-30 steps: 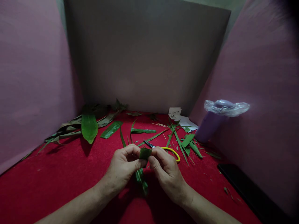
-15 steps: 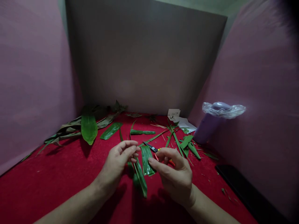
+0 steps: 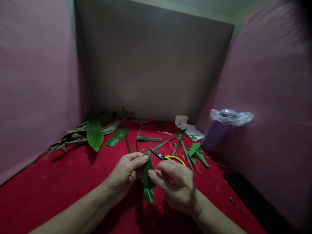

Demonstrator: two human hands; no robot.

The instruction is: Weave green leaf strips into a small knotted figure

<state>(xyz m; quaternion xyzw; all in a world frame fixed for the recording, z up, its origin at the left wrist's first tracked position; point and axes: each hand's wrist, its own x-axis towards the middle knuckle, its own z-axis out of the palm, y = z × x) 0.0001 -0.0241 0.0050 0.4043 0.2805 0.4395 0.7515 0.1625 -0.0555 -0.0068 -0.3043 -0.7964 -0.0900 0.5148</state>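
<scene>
My left hand [image 3: 125, 172] pinches a bundle of green leaf pieces [image 3: 147, 172] between thumb and fingers; they hang down over the cloth, and the lower end shows a pale midrib [image 3: 148, 192]. My right hand [image 3: 176, 185] has its fingers curled, with the thumb and fingertips at the right edge of the same leaf pieces. How firmly the right fingertips grip is hard to see. Just beyond the right hand lie scissors [image 3: 159, 155] with dark blades and yellow handles, partly hidden behind its knuckles.
Cut leaf strips [image 3: 185, 149] are scattered on the red cloth [image 3: 73, 188]. Broad leaves [image 3: 95, 133] lie back left. White papers [image 3: 192, 129], a purple container [image 3: 215, 135] with clear plastic on top and a long black object [image 3: 251, 195] are at right. Pink walls flank the cloth.
The flat leaf piece between my hands is no longer seen on its own; a broad piece now hangs from my left fingers. My right hand has moved slightly left, against it.
</scene>
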